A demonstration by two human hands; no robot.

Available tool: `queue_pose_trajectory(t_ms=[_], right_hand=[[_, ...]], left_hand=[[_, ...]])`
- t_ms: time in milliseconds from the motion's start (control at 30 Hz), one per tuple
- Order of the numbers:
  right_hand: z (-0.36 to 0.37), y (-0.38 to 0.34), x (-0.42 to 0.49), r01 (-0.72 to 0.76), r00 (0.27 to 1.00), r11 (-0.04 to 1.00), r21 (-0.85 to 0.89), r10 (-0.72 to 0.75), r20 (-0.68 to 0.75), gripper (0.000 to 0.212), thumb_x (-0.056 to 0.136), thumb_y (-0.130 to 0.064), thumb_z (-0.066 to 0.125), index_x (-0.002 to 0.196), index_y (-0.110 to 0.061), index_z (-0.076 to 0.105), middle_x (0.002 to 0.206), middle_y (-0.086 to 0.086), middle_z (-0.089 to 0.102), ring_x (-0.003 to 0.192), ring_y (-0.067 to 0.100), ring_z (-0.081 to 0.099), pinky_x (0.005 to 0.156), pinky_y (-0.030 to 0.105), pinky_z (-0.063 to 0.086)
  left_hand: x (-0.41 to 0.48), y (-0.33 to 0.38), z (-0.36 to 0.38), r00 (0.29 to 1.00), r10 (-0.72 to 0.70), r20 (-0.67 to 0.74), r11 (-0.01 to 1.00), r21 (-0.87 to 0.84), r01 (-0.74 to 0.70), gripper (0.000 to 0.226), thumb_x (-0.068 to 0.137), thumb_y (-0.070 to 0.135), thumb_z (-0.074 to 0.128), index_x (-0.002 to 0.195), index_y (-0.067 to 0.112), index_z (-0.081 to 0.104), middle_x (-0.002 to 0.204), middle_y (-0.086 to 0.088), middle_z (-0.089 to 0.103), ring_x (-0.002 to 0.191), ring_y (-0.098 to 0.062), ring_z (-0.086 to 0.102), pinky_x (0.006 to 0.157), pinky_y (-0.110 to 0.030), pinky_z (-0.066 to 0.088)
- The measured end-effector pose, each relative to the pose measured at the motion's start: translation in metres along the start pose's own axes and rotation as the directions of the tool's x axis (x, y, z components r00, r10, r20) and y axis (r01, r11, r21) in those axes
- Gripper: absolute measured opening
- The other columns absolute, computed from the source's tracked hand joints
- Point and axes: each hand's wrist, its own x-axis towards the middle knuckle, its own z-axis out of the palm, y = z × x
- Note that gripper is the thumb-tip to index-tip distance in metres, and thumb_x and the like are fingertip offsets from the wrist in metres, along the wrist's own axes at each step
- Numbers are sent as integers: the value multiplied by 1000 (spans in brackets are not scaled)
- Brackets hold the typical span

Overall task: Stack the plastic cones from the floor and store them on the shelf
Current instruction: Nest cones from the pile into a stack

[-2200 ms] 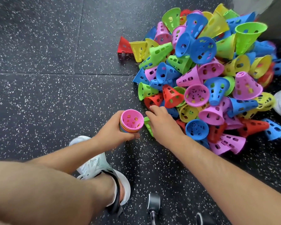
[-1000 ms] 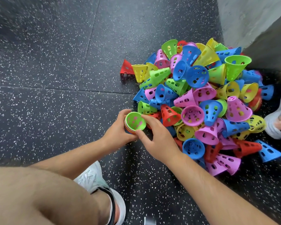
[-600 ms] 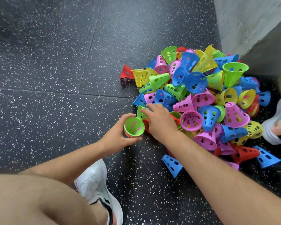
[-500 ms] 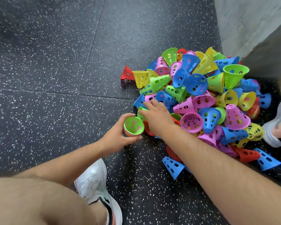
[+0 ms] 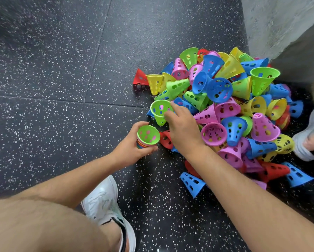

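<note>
Worn on the head, high above the left hand [image 5: 130, 150] and right hand [image 5: 184, 133]. Looks forward and down at the floor [image 5: 52, 60]. Close enough to put both hands in the middle, with the pile of cones [image 5: 225, 109] just past the right hand. Very wide: takes in a shoe [image 5: 101, 202] below the left hand.

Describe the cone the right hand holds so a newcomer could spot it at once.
Start at the heap of coloured cones beside the grey wall. At its left edge, the right hand pinches the rim of a green cone whose open mouth faces the camera. Unlike the green-topped stack gripped by the left hand just below, it is single.
</note>
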Motion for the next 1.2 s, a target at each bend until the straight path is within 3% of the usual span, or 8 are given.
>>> queue_pose_trajectory(t_ms=[133, 367, 467, 567, 633, 833, 1000, 1200], right_hand=[[-25, -15, -20, -85, 982, 972, 218, 119, -150, 16, 93, -1, 62, 106, -8, 68, 130, 22, 61, 113, 39, 56, 97, 42, 44], [-10, -40, -52, -55, 995, 951, 303, 29, 91, 21, 90, -13, 62, 108, -12, 72, 120, 14, 65, 112, 35, 57, 96, 45, 49], [-7, -45, -63, -96, 976, 920, 379, 12, 218, 32, 91, -17, 61, 123, -12, 66, 123, 4, 66, 124, 22, 53, 107, 40, 44], [-8, -39, -64, -210, 977, 885, 416, 177, 116, 34, 94, -11, 55, 128, -10, 59, 136, 5, 58, 134, 16, 47, 115, 28, 33], [-6, -29, -61, -241, 971, 917, 319, 232, 64, 33, 92, -7, 51, 124, -5, 60, 137, 9, 57, 133, 22, 47, 115, 31, 33], [5, -25, -55, -69, 950, 995, -69, 87, 301, 28, 70, -1, 70, 98, -3, 68, 122, 15, 62, 126, 37, 51, 92, 48, 54], [4, -25, -41, -13, 864, 972, -234, 129, 487, 43, 90, -6, 59, 132, -4, 54, 159, 16, 25, 152, 32, 9, 118, 40, 27], [9, -30, -38, -17, 840, 959, -284, 167, 515, 47, 89, -2, 57, 135, -3, 47, 144, 13, 37, 130, 29, 37, 105, 35, 43]], left_hand=[[1, -2, 0, 1000, -7, 6, 1000, 6, 7, 88, 67, 59, 83, 139, 50, 33, 121, 6, 67, 110, -14, 66, 109, -37, 49], [-2, 2, 2, 1000, 16, 14, 1000, -20, -15, 78, 73, 40, 83, 137, 28, 39, 124, 12, 62, 106, 5, 61, 99, -21, 47], [-4, 1, 4, 1000, 13, 25, 999, -39, -12, 72, 75, 26, 80, 135, 19, 42, 119, 9, 62, 99, 8, 60, 93, -14, 45], [-5, -4, 5, 999, 31, 7, 999, -32, -31, 73, 76, 18, 90, 132, 20, 43, 121, 4, 62, 103, 5, 60, 95, -14, 45], [-6, -5, 6, 999, 45, 4, 999, -5, -45, 72, 77, 17, 90, 131, 24, 42, 123, 3, 61, 105, 4, 59, 98, -14, 44], [-5, -9, 6, 999, 43, 23, 999, 1, -43, 73, 75, 25, 91, 130, 30, 43, 124, 5, 62, 109, -1, 60, 99, -17, 43], [-6, -10, 3, 999, 32, 18, 999, -27, -31, 71, 77, 18, 90, 130, 30, 44, 122, 6, 63, 108, 2, 60, 98, -14, 43], [-8, -9, 2, 999, 30, 15, 999, -40, -30, 74, 76, 21, 90, 133, 27, 43, 125, 3, 63, 111, -2, 60, 101, -16, 43]])
